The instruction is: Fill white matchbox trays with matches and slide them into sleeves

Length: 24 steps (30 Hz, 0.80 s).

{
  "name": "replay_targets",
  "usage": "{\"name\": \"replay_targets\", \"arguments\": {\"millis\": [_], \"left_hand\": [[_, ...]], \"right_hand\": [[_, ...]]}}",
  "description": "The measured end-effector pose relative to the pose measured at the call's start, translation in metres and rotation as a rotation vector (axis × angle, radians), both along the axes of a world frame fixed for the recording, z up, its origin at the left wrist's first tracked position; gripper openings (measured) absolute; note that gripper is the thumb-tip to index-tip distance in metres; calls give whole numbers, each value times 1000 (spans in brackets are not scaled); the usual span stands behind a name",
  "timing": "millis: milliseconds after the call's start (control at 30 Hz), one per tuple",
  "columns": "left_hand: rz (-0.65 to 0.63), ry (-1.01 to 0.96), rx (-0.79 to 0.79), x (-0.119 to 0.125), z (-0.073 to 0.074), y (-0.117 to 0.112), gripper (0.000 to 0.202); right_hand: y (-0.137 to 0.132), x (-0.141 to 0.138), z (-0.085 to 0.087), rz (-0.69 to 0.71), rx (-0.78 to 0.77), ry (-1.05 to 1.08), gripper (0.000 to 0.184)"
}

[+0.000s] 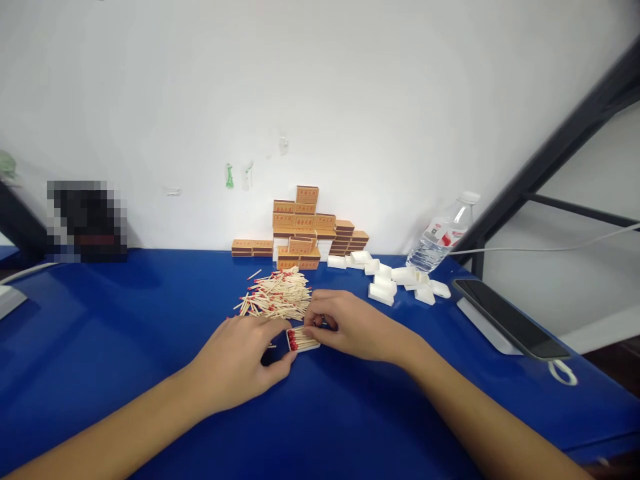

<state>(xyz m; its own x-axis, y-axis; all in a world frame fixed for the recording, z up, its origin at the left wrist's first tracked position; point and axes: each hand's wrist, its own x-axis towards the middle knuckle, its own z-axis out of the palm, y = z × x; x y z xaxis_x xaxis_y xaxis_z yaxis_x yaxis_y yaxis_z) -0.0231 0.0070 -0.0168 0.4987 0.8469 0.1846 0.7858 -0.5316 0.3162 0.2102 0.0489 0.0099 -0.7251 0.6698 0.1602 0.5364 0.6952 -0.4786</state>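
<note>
A small white matchbox tray [302, 341] filled with red-tipped matches lies on the blue table [125, 333] between my hands. My left hand [240, 363] curls round the tray's left end, thumb against its front edge. My right hand [350, 323] grips the tray's right end with bent fingers. Just behind lies a loose pile of matches [277, 297].
Orange matchbox sleeves [303, 227] are stacked against the white wall. Several white empty trays [395, 277] lie to the right, beside a tilted plastic water bottle [440, 233]. A phone [507, 319] rests on a stand at the right, with a white cable behind.
</note>
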Motion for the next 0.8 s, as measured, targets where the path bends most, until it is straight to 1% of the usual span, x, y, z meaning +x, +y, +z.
{"name": "replay_targets", "arguments": {"millis": [133, 200, 267, 400, 533, 667, 733, 800], "left_hand": [[3, 5, 8, 0, 0, 0, 26], [0, 12, 14, 0, 1, 1, 27], [-13, 16, 30, 0, 1, 1, 29], [-10, 30, 45, 0, 2, 1, 27], [-16, 65, 33, 0, 4, 1, 23], [-12, 84, 28, 1, 5, 1, 20], [-13, 87, 18, 1, 6, 1, 21], [-17, 88, 16, 1, 6, 1, 22]], "right_hand": [[-2, 1, 3, 29, -26, 11, 8], [-3, 0, 4, 49, -32, 0, 12], [-6, 1, 7, 65, -5, -36, 15], [-20, 1, 16, 83, 102, -211, 19], [-43, -5, 19, 8, 218, -435, 23], [-61, -15, 14, -7, 283, -583, 39], [-67, -21, 7, -21, 341, -627, 43], [-73, -26, -2, -52, 415, -653, 42]]}}
